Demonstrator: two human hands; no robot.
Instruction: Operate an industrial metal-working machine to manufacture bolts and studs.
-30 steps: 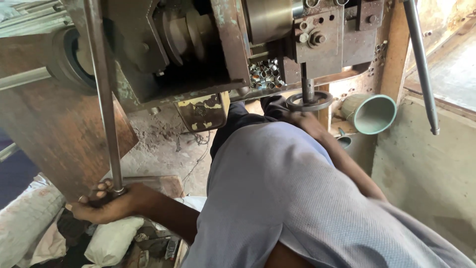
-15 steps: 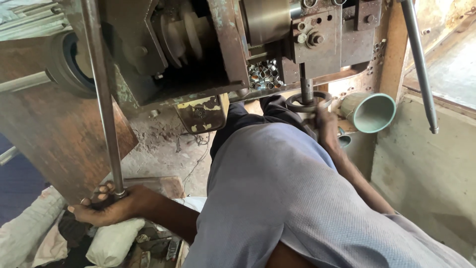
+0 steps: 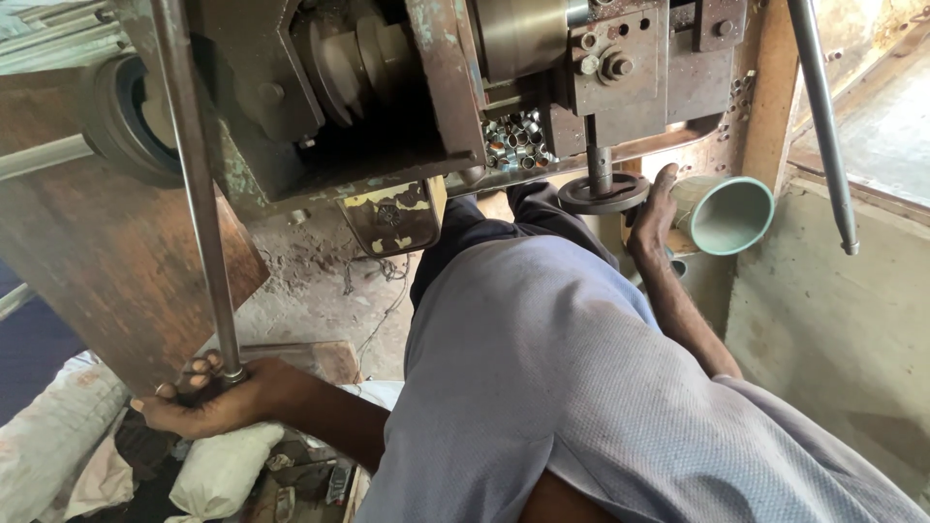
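Down at my left side, my left hand [image 3: 208,402] is closed in a full grip around the lower end of the long steel lever [image 3: 199,194], which stands almost upright in front of the machine. Below this hand lie some stuffed white sacks [image 3: 218,465] on the floor. Over my grey trouser leg [image 3: 542,358], my right hand [image 3: 651,215] reaches further forward; its fingers are loosely open and rest against the rim of the round handwheel [image 3: 603,192] that sits on a short vertical shaft under the rusty machine body [image 3: 620,68]. I cannot tell whether this hand really pinches the wheel or only touches it. Just beside it, to the right, a green funnel-shaped pipe mouth [image 3: 728,215] points toward me.

To do this well, I judge that I should keep the lever firm and move it evenly, and keep the right fingers on the wheel's outer edge, away from the shaft. Behind the wheel, a heap of small metal rings [image 3: 513,140] lies in the machine's opening.
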